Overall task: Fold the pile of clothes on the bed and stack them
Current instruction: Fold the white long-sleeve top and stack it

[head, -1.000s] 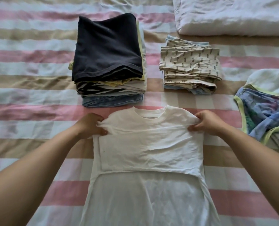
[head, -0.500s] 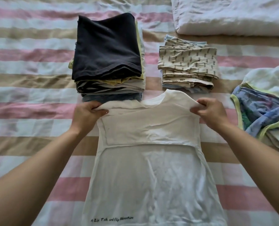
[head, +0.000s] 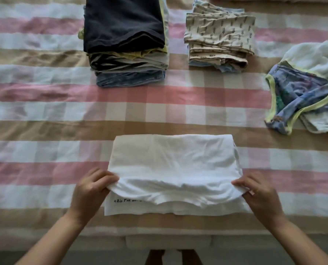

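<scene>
We see the left hand [head: 91, 190] with its fingers curled, pinching the near left corner of the folded-over layer of a white T-shirt [head: 170, 165], the thumb on top of the cloth and the other fingers tucked beneath the edge. The right hand [head: 259, 194] mirrors it at the near right corner, thumb and fingers closed on the same layer. Between the two hands that edge sags in a soft, rumpled curve just above the layer below it. The T-shirt lies close to the near edge of the bed [head: 44, 131], folded into a wide rectangle, its far edge a straight fold and its surface lightly creased. On the lower layer, just beside the left hand, we read a short line of small black lettering [head: 126, 201], partly covered by the held edge. The bed has a cover of broad pink, white and tan stripes. Well beyond the T-shirt stands a tall stack [head: 125, 35] of folded clothes with a dark garment on top, pale and yellow pieces in the middle and blue denim at the bottom. To its right sits a smaller stack [head: 218, 35] of cream cloth with a small dark print. At the far right lies a loose heap [head: 303, 92] of unfolded blue cloth with yellow-green trim and white cloth.
</scene>
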`<state>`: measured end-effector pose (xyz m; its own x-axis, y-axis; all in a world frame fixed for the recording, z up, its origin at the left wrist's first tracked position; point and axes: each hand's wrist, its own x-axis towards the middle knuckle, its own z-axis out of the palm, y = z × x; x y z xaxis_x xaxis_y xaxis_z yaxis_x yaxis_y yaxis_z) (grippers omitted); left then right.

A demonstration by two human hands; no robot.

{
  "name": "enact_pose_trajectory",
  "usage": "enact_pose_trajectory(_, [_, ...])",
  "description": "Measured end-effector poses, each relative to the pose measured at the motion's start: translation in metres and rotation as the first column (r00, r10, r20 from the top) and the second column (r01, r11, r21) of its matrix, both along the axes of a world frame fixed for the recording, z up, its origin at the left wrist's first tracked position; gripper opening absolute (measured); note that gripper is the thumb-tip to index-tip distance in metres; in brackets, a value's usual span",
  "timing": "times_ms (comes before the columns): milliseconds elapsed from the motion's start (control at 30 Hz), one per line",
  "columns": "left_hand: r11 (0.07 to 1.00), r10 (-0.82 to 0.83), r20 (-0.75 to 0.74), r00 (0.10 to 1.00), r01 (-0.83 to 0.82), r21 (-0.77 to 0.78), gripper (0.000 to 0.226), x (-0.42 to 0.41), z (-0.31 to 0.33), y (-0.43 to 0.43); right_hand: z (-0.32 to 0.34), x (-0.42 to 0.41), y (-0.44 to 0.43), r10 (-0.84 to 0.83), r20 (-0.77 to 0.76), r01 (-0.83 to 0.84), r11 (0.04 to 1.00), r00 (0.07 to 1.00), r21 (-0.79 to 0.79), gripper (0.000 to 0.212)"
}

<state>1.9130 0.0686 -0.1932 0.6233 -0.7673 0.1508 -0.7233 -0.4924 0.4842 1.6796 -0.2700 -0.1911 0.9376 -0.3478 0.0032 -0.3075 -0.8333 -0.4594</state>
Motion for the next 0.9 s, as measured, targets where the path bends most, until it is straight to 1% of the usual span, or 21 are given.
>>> enact_pose_trajectory(33, [1.0, 0.0, -0.006, 1.0, 0.0, 0.031, 0.035, -0.007, -0.007, 0.004, -0.009, -0.008, 0.005, 0.008, -0.02, -0.008, 1.0, 1.0, -0.005, 0.032])
enact_pose_trajectory(100, [0.996, 0.029, -0.018, 0.999, -0.027, 0.085, 0.027, -0.018, -0.018, 0.01, -0.022, -0.017, 0.009, 0.004, -0.032, -0.005, 0.999, 0.999, -0.032, 0.029])
enact_pose_trajectory(200, [0.991, 0.027, -0.034, 0.999, -0.022, 0.132, 0.025, -0.023, -0.025, 0.014, -0.03, -0.019, 0.01, 0.014, -0.039, -0.017, 0.997, 0.999, -0.08, 0.013])
enact_pose_trajectory(267, [0.99, 0.038, -0.037, 0.999, -0.033, 0.14, 0.026, -0.028, -0.027, 0.015, -0.031, -0.02, 0.01, 0.032, -0.057, -0.036, 0.996, 0.998, -0.079, 0.017])
enact_pose_trajectory(300, [0.988, 0.097, -0.066, 0.993, -0.087, 0.131, 0.028, -0.034, -0.026, 0.013, -0.03, -0.02, 0.011, 0.027, -0.06, -0.031, 0.998, 0.998, -0.059, 0.023])
enact_pose_trajectory(333, [0.974, 0.209, -0.133, 0.969, -0.194, 0.114, 0.032, -0.042, -0.026, 0.01, -0.029, -0.02, 0.014, 0.0, -0.057, -0.002, 1.0, 0.998, -0.029, 0.028])
enact_pose_trajectory(367, [0.93, 0.367, -0.239, 0.899, -0.353, 0.101, 0.036, -0.052, -0.024, 0.006, -0.026, -0.021, 0.018, -0.064, -0.05, 0.065, 0.998, 0.997, 0.015, 0.033])
enact_pose_trajectory(400, [0.838, 0.533, -0.358, 0.767, -0.537, 0.099, 0.037, -0.061, -0.022, 0.001, -0.025, -0.022, 0.025, -0.176, -0.044, 0.179, 0.981, 0.983, 0.081, 0.038])
enact_pose_trajectory(433, [0.712, 0.654, -0.471, 0.592, -0.692, 0.118, 0.036, -0.069, -0.02, -0.006, -0.024, -0.023, 0.032, -0.332, -0.053, 0.336, 0.927, 0.942, 0.168, 0.042])
enact_pose_trajectory(467, [0.582, 0.716, -0.561, 0.416, -0.799, 0.15, 0.033, -0.075, -0.017, -0.013, -0.023, -0.023, 0.04, -0.495, -0.083, 0.498, 0.826, 0.865, 0.264, 0.042])
enact_pose_trajectory(500, [0.479, 0.739, -0.61, 0.285, -0.86, 0.179, 0.029, -0.079, -0.016, -0.019, -0.023, -0.022, 0.048, -0.624, -0.132, 0.627, 0.703, 0.77, 0.336, 0.037])
enact_pose_trajectory(533, [0.401, 0.749, -0.634, 0.192, -0.893, 0.202, 0.026, -0.081, -0.016, -0.024, -0.024, -0.02, 0.055, -0.704, -0.184, 0.712, 0.597, 0.686, 0.369, 0.032])
enact_pose_trajectory(567, [0.34, 0.752, -0.647, 0.122, -0.914, 0.222, 0.028, -0.082, -0.017, -0.028, -0.026, -0.017, 0.062, -0.749, -0.231, 0.768, 0.522, 0.621, 0.371, 0.028])
enact_pose_trajectory(633, [0.228, 0.747, -0.665, 0.007, -0.942, 0.246, 0.034, -0.084, -0.022, -0.033, -0.03, -0.012, 0.069, -0.795, -0.298, 0.834, 0.419, 0.528, 0.36, 0.028])
enact_pose_trajectory(700, [0.151, 0.721, -0.69, -0.061, -0.958, 0.243, 0.028, -0.084, -0.027, -0.035, -0.032, -0.008, 0.072, -0.818, -0.325, 0.862, 0.356, 0.474, 0.361, 0.027])
enact_pose_trajectory(733, [0.129, 0.699, -0.71, -0.081, -0.963, 0.236, 0.023, -0.084, -0.029, -0.034, -0.033, -0.006, 0.072, -0.83, -0.321, 0.869, 0.337, 0.457, 0.363, 0.027])
enact_pose_trajectory(800, [0.1, 0.666, -0.741, -0.089, -0.973, 0.208, 0.016, -0.085, -0.032, -0.029, -0.032, -0.007, 0.07, -0.854, -0.284, 0.875, 0.327, 0.435, 0.356, 0.028])
enact_pose_trajectory(900, [0.083, 0.665, -0.741, -0.089, -0.978, 0.192, 0.013, -0.088, -0.037, -0.021, -0.03, -0.01, 0.069, -0.868, -0.233, 0.878, 0.358, 0.438, 0.316, 0.026])
